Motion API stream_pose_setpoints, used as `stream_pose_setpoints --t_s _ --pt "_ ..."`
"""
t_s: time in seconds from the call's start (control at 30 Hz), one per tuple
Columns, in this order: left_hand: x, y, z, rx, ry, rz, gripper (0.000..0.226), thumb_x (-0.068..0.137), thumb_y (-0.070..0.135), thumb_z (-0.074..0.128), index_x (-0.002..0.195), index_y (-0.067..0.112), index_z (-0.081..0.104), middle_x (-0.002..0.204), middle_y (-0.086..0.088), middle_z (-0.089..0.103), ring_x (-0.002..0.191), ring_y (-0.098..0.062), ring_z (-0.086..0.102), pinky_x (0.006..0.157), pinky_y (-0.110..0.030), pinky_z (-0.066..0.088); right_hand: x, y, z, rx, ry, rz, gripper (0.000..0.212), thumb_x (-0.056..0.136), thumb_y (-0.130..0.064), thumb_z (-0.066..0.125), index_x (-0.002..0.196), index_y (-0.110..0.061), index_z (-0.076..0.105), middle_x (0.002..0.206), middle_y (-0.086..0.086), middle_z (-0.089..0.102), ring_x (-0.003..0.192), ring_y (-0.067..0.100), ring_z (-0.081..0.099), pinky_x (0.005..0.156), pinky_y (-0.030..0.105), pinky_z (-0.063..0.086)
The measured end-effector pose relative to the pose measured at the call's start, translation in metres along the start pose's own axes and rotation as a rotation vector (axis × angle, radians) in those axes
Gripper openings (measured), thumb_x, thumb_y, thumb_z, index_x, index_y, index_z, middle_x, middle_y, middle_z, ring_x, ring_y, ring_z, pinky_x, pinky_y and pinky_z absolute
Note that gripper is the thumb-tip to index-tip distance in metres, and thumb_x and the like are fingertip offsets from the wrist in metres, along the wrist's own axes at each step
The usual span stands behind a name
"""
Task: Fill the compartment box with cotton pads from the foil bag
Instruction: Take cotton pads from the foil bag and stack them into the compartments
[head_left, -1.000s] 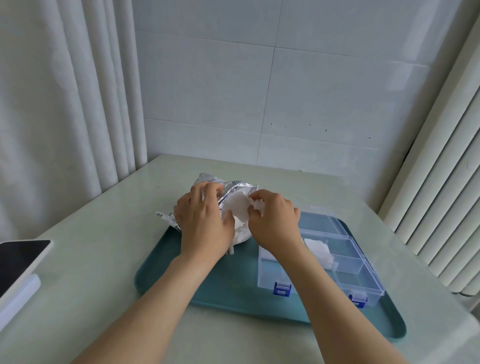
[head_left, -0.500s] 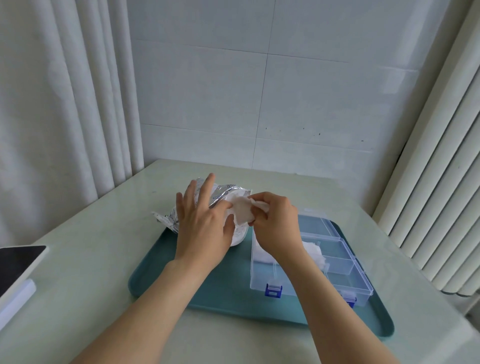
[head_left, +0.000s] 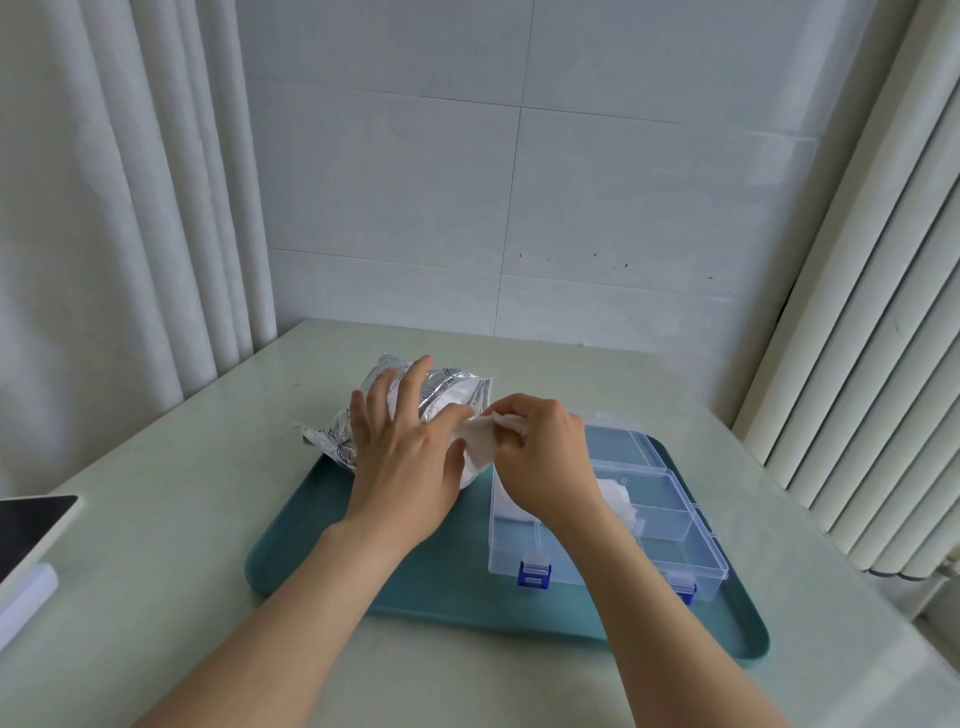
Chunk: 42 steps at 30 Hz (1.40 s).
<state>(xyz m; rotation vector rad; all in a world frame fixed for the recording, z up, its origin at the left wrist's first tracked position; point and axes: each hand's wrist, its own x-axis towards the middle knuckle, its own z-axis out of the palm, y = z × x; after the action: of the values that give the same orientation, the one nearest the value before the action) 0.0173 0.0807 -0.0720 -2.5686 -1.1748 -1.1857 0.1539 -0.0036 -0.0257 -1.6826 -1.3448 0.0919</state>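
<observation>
At the left edge of the frame a dark-screened tablet (head_left: 34, 519) lies on the pale green surface (head_left: 156, 519), with a white curtain (head_left: 104, 208) hanging behind it. Toward the centre, a teal tray (head_left: 311, 566) sits on the surface. The silver foil bag (head_left: 449, 387) lies across the tray's upper left corner, its mouth turned to the right and white showing inside. The left hand (head_left: 402, 467) is over the bag with its fingers (head_left: 415, 376) straight and spread, gripping nothing. Whether the palm presses on the foil cannot be told. Just right of it, at the bag's mouth, the right hand (head_left: 545, 462) has its fingers curled and pinches a white cotton pad (head_left: 480, 439), which hangs between the two hands above the tray. The clear compartment box (head_left: 680, 525) with blue latches (head_left: 533, 574) stands open on the right half of the tray, partly under the right wrist. A few stored pads (head_left: 618, 493) lie in one of its middle compartments, half hidden by that wrist. A ribbed white panel (head_left: 857, 364) fills the right side of the frame.
</observation>
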Motion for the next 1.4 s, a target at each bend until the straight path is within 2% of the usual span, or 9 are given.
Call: stream_pose_setpoints --t_s 0.3,0.53,0.73,0.93,1.03,1.13,1.23,1.33,1.4 --pt "-0.004 -0.003 0.003 0.122 -0.093 -0.113 0.008 0.094 0.031 0.069 0.093 0.027 0.076 0.173 -0.006 0.019 0.157 -0.045 0.002 0.121 -0.075 0.005 0.004 0.007 -0.002 0.023 0.160 0.063 0.025 0.093 -0.001 0.053 0.094 -0.013 0.074 0.079 -0.006 0.069 0.076 0.003 0.059 0.059 0.008 0.040" --pt "-0.002 0.005 -0.003 0.037 -0.096 -0.127 0.032 0.093 0.024 0.072 0.122 0.037 0.075 0.176 -0.005 0.004 0.157 -0.047 -0.003 0.122 -0.073 -0.001 0.005 0.009 -0.001 0.179 0.159 0.140 0.027 0.095 -0.004 0.052 0.093 -0.022 0.072 0.080 -0.005 0.073 0.081 0.025 0.070 0.070 0.035 0.057" --pt "0.000 0.012 -0.007 0.029 -0.045 -0.102 0.038 0.088 0.049 0.079 0.124 0.040 0.072 0.175 -0.007 0.015 0.157 -0.048 0.008 0.118 -0.076 0.006 0.003 0.005 -0.004 0.269 0.172 0.140 0.027 0.095 -0.006 0.052 0.095 -0.023 0.072 0.077 -0.004 0.073 0.076 0.023 0.070 0.061 0.029 0.050" --pt "-0.001 0.016 -0.007 0.008 -0.009 -0.095 0.057 0.079 0.045 0.085 0.131 0.032 0.064 0.169 -0.009 0.025 0.153 -0.046 0.020 0.116 -0.075 0.017 0.002 0.007 -0.004 0.283 0.183 0.129 0.028 0.095 -0.006 0.052 0.098 -0.022 0.074 0.077 -0.004 0.073 0.072 0.017 0.067 0.060 0.027 0.048" --pt "0.001 0.019 -0.011 -0.050 0.109 -0.102 0.053 0.086 0.042 0.072 0.134 0.024 0.061 0.160 -0.008 0.036 0.147 -0.042 0.031 0.116 -0.067 0.026 0.002 0.006 -0.005 0.322 0.181 0.140 0.028 0.094 -0.003 0.052 0.095 -0.021 0.074 0.075 -0.003 0.072 0.070 0.020 0.068 0.060 0.034 0.053" --pt "0.003 0.023 -0.016 -0.271 0.245 0.011 0.048 0.100 0.039 0.054 0.139 0.011 0.058 0.152 -0.009 0.048 0.141 -0.034 0.041 0.119 -0.048 0.033 -0.001 0.002 -0.008 0.427 0.151 0.149 0.026 0.096 -0.003 0.052 0.092 -0.016 0.074 0.070 0.001 0.071 0.063 0.014 0.063 0.058 0.029 0.049" --pt "0.004 0.030 -0.025 -0.614 0.207 -0.075 0.053 0.103 0.043 0.057 0.148 0.014 0.050 0.145 0.002 0.055 0.133 -0.013 0.053 0.111 -0.019 0.040 -0.004 -0.007 -0.013 0.589 0.102 0.109 0.020 0.103 -0.008 0.055 0.095 -0.008 0.073 0.073 0.006 0.070 0.065 0.017 0.064 0.065 0.030 0.053" --pt "0.006 0.039 -0.034 -0.933 0.091 -0.236 0.038 0.101 0.038 0.068 0.133 0.019 0.062 0.126 0.008 0.072 0.113 -0.008 0.070 0.096 -0.028 0.057 -0.006 -0.015 -0.016 0.694 0.017 0.053 0.016 0.103 -0.006 0.057 0.097 -0.005 0.072 0.077 0.014 0.070 0.068 0.022 0.064 0.069 0.036 0.054" --pt "0.008 0.042 -0.037 -1.090 0.023 -0.313 0.019 0.102 0.028 0.070 0.112 0.012 0.073 0.100 -0.005 0.079 0.093 -0.016 0.076 0.085 -0.041 0.062 -0.009 -0.018 -0.018 0.730 -0.060 0.054 0.012 0.102 -0.005 0.059 0.103 -0.005 0.070 0.080 0.016 0.072 0.069 0.024 0.066 0.069 0.035 0.056"
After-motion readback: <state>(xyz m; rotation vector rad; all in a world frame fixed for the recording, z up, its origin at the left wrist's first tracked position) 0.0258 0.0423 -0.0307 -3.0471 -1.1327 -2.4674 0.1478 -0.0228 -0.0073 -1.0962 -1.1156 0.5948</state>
